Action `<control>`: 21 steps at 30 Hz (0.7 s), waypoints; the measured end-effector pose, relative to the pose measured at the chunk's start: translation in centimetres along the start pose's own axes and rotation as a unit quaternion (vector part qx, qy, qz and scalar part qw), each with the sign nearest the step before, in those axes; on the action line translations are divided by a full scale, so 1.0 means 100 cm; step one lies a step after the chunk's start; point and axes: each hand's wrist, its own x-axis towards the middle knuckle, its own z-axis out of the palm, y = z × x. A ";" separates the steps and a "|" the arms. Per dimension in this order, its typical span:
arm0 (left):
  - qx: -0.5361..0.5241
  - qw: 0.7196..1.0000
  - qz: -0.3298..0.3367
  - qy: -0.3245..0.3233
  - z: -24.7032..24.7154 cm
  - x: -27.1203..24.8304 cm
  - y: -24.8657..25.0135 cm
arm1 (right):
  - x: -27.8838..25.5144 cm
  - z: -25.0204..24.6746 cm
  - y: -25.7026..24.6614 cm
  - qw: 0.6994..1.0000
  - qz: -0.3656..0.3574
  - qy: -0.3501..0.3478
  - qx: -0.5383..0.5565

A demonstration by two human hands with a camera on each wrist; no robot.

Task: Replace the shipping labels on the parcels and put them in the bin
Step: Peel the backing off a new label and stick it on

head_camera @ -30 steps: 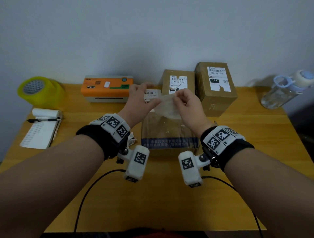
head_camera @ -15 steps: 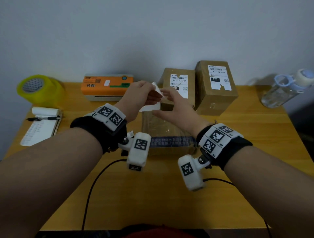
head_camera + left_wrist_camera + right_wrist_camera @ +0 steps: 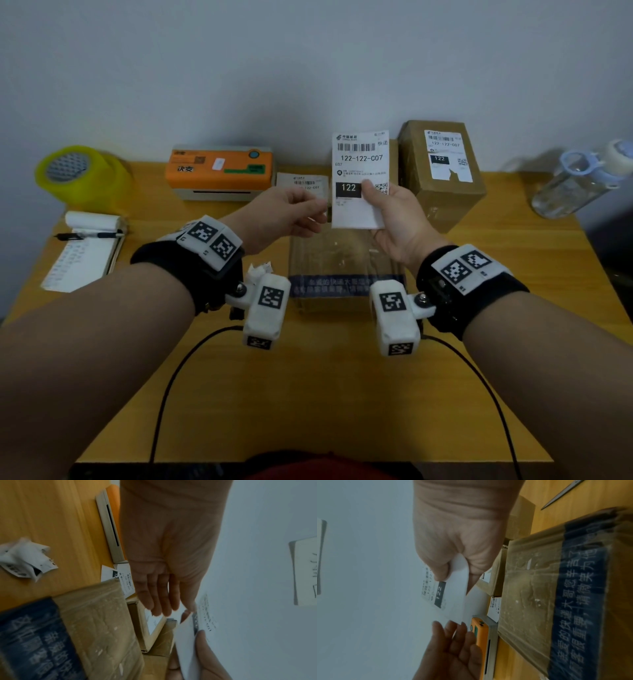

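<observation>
**Fresh label held up over the taped parcel**

Yellow wooden table (image 3: pixel 342 394) against a pale grey wall. Above the near brown cardboard parcel with clear tape and a blue printed band (image 3: pixel 342 274), the right hand (image 3: pixel 397 219) pinches an upright white printed shipping label (image 3: pixel 359 164) between thumb and fingers. To its left, the left hand (image 3: pixel 284 216) has straight, relaxed fingers just at the label's edge.

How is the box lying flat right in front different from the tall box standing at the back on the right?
The front box lies flat, while the back right box stands upright. The front box has no label on top, only clear tape and a dark blue band with white writing; the back right box carries a white label with torn edges. The front box sits nearest the hands, the back right box by the wall. Both are brown cardboard parcels on the wooden table.
</observation>
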 end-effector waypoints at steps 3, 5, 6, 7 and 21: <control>0.009 0.999 -0.004 -0.033 0.003 -0.002 0.000 | 0.000 0.001 0.001 0.999 -0.003 0.016 0.033; 0.007 0.999 -0.004 -0.038 0.004 -0.003 0.001 | 0.001 0.002 0.001 0.999 -0.003 0.027 0.040; 0.006 0.999 -0.002 -0.037 0.005 -0.003 0.002 | 0.001 0.002 0.001 0.999 -0.002 0.031 0.042; 0.007 0.999 0.001 -0.034 0.005 -0.002 0.002 | 0.002 0.002 0.001 0.998 -0.001 0.035 0.043; 0.015 1.000 0.018 -0.016 0.006 0.001 0.001 | 0.005 0.005 0.003 0.998 -0.002 0.054 0.035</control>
